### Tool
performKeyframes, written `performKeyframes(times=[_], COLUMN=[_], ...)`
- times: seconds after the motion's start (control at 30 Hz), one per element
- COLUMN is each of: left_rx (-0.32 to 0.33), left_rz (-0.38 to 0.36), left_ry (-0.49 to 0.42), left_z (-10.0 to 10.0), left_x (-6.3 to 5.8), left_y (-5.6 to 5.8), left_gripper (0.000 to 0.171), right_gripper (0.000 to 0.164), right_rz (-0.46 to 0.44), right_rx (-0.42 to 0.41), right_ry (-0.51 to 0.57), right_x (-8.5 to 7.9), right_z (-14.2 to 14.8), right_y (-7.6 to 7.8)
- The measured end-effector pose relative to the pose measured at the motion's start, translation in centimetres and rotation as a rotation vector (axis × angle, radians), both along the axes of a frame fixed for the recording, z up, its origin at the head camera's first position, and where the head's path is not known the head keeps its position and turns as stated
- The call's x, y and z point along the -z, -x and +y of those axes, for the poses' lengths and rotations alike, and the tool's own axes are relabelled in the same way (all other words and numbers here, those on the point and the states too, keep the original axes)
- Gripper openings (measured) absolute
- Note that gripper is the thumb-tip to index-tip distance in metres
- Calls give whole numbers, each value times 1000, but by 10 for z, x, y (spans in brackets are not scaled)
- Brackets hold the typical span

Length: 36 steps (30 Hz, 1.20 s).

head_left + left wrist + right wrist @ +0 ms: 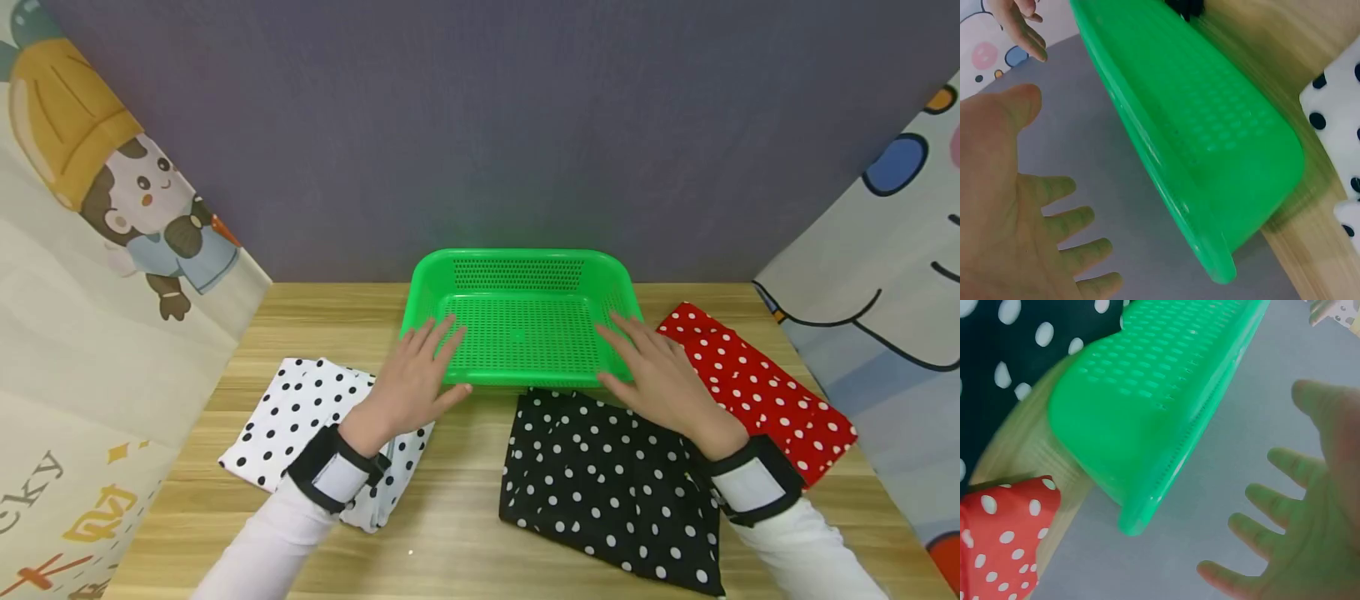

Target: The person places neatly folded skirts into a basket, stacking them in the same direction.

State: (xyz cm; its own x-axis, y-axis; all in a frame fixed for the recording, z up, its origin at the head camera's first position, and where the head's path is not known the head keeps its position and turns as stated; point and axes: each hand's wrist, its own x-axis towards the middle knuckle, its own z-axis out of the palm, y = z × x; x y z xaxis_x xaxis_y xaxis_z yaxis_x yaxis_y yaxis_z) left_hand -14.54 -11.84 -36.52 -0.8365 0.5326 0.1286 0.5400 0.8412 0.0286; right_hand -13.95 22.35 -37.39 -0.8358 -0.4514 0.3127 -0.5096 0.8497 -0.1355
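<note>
A green plastic basket [525,377] with perforated walls stands at the back of the wooden table, and nothing lies inside it. My left hand [415,379] hovers over its front left corner, fingers spread. Over the front right corner my right hand [667,379] is held the same way. Both wrist views show a gap between palm and basket rim. A black cloth with white dots [600,483] lies in front of the basket, partly under my right hand. White cloth with black dots [288,408] lies beneath my left wrist. Red cloth with white dots [750,383] lies right of the basket.
The wooden table [450,533] meets a grey wall panel [510,125] right behind the basket. Printed curtains hang on both sides, with a cartoon child [150,183] on the left one. Each wrist wears a black strap.
</note>
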Motion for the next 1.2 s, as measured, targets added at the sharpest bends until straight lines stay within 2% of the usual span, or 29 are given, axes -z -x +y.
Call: performKeyframes(times=[0.53, 0.77, 0.93, 1.2], left_rx=[96, 120, 143, 204], left_rz=[96, -6, -79, -118], left_ry=[-59, -93, -120, -161], left_z=[16, 32, 47, 68], left_x=[25, 42, 62, 87], left_y=[-33, -52, -58, -65], left_gripper=[73, 69, 65, 60], right_gripper=[71, 68, 59, 59], right_rz=[7, -3, -29, -233], right_rx=[98, 171, 205, 322], right_ry=[57, 77, 67, 2], right_x=[20, 35, 47, 62], right_z=[18, 26, 32, 41], right_y=[-48, -70, -84, -108])
